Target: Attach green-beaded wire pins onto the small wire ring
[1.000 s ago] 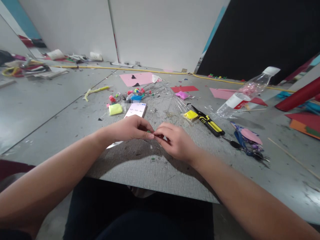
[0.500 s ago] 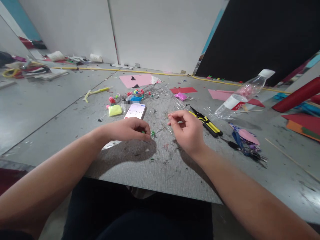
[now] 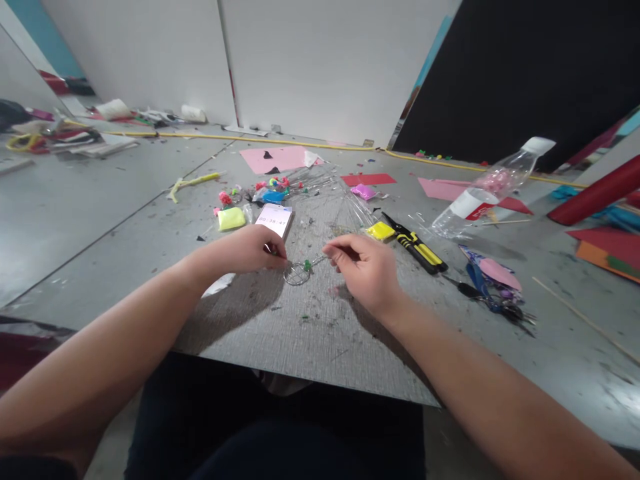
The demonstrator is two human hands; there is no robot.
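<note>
1. The left hand (image 3: 253, 248) pinches one end of a thin silver wire bent into a small loop (image 3: 298, 273), its grip clenched on it.
2. The right hand (image 3: 364, 270) pinches the wire's other end, grip likewise closed on it.
3. The loop lies between the hands on the grey tabletop (image 3: 320, 333), a tiny green bead (image 3: 307, 265) on it.
4. A white phone (image 3: 274, 219) lies just beyond the left hand; yellow-handled black pliers (image 3: 417, 249) lie to the right.
</note>
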